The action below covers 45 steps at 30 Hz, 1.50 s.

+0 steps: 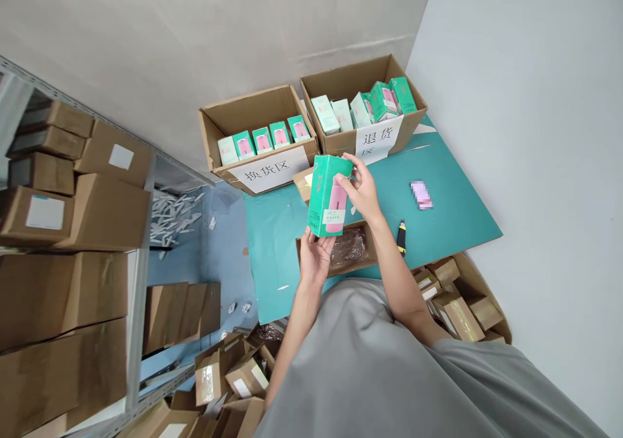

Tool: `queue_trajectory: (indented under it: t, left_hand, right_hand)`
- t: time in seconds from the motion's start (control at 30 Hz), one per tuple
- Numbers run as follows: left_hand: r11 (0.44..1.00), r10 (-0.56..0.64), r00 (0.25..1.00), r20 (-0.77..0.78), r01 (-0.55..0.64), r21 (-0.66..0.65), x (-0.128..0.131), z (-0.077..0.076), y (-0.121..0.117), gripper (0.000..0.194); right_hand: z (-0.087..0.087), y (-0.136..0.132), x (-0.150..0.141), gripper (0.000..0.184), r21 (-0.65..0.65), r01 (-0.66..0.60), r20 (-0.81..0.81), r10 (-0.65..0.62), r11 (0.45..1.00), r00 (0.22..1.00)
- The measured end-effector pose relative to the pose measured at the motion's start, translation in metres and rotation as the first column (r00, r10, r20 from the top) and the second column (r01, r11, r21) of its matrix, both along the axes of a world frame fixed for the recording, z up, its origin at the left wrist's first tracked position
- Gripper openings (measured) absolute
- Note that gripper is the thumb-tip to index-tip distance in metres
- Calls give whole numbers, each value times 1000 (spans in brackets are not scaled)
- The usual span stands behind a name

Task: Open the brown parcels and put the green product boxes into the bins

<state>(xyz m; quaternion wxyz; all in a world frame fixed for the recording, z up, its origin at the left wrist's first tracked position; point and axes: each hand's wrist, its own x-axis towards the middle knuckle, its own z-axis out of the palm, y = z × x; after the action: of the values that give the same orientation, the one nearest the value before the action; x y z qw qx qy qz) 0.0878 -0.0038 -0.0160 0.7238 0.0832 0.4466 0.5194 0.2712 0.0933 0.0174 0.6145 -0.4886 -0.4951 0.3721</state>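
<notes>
A green product box (321, 191) with a pink bottle-shaped picture is held up, slightly tilted, above the table. From below, my left hand (316, 256) supports its lower end with the fingers under it. My right hand (361, 190) grips its upper right side, thumb across the picture face. Beneath the box, an open shipping carton (372, 250) with crumpled clear plastic wrap (351, 246) inside lies at the table's near edge. The carton's raised flap (302, 188) shows partly behind the green box.
Two labelled cardboard bins, left (214, 146) and right (335, 143), hold several similar boxes at the back of the green table (457, 198). A yellow-black cutter (402, 238) and a blurred pink item (421, 194) lie right. Cartons fill the shelf (139, 282) and a lower right bin (503, 328).
</notes>
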Motion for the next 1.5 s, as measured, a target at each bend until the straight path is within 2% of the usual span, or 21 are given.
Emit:
queue_trajectory:
  t: [0.17, 0.27, 0.4, 0.6, 0.73, 0.83, 0.97, 1.07, 1.2, 1.27, 1.33, 1.5]
  left_hand:
    - [1000, -26, 1000, -9, 25, -18, 0, -2, 0, 52]
    - [998, -28, 999, -39, 30, 56, -1, 0, -1, 51]
    - [988, 7, 995, -104, 9, 152, -2, 2, -4, 49]
    - [974, 61, 970, -233, -7, 224, -2, 1, -6, 72]
    - [942, 140, 912, -386, -2, 336, 0, 5, -8, 87]
    - [915, 189, 875, -446, 9, 404, 3, 11, -13, 94]
    - [911, 178, 863, -472, 38, 412, 10, 19, -20, 99]
    - [908, 172, 863, -474, 47, 415, 11, 19, -23, 100]
    - [922, 96, 909, -406, 72, 380, 8, 11, -19, 87]
    - [941, -1, 935, -355, 120, 315, 7, 6, -17, 82]
    - [945, -60, 938, -341, 164, 284, 9, 1, -16, 84]
    - [895, 48, 869, -493, 182, 408, 22, -3, -25, 88]
  right_hand:
    - [-7, 1, 1, 88, -10, 12, -22, -12, 1000, 1000]
    - [-7, 3, 3, 91, -15, 27, -34, -28, 1000, 999]
    - [-4, 3, 7, 84, -14, 53, -41, -53, 999, 998]
    - [-6, 1, 11, 82, -28, 38, -57, -40, 999, 998]
    - [-6, -1, 9, 88, -40, 95, -97, -98, 995, 990]
    - [-3, -3, 7, 87, -42, 117, -100, -121, 992, 988]
    - [-1, -4, 6, 83, -23, 149, -76, -150, 989, 986]
    - [-4, -1, 8, 83, -21, 166, -78, -167, 986, 983]
    - [-12, 0, 12, 78, -26, 217, -63, -218, 976, 974]
    - [-13, -2, 11, 75, -36, 241, -108, -244, 970, 964]
    - [-11, -3, 8, 70, -56, 263, -224, -268, 963, 937]
    - [1, -5, -1, 55, -154, 224, -529, -272, 962, 804]
